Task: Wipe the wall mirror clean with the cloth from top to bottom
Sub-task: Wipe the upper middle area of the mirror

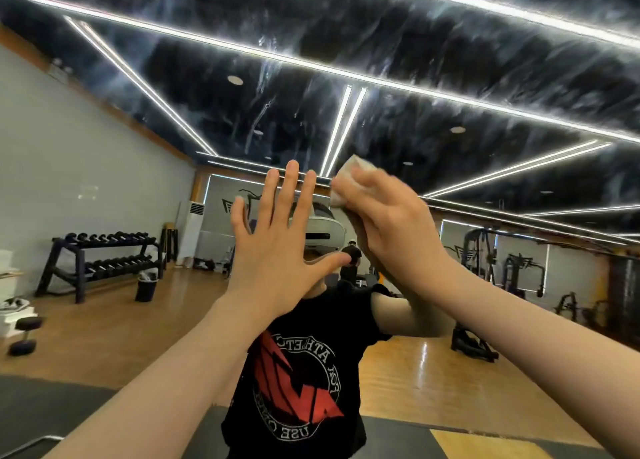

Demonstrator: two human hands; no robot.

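Mirror (pixel 450 60) fills the whole view ahead, its smeared upper glass rising above the right hand (pixel 391 226), which is closed on the crumpled cloth (pixel 349 178) against the surface, while the left hand (pixel 277 237), fingers spread, lies flat just beside it.

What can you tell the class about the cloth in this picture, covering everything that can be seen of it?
The cloth is a small, pale off-white piece, bunched up rather than spread flat, and it looks soft and thin. The right hand has it in its grip and presses it against the wall mirror, above head height. Only its upper and left parts show; the rest is hidden behind the fingers. Motion blurs its edges.
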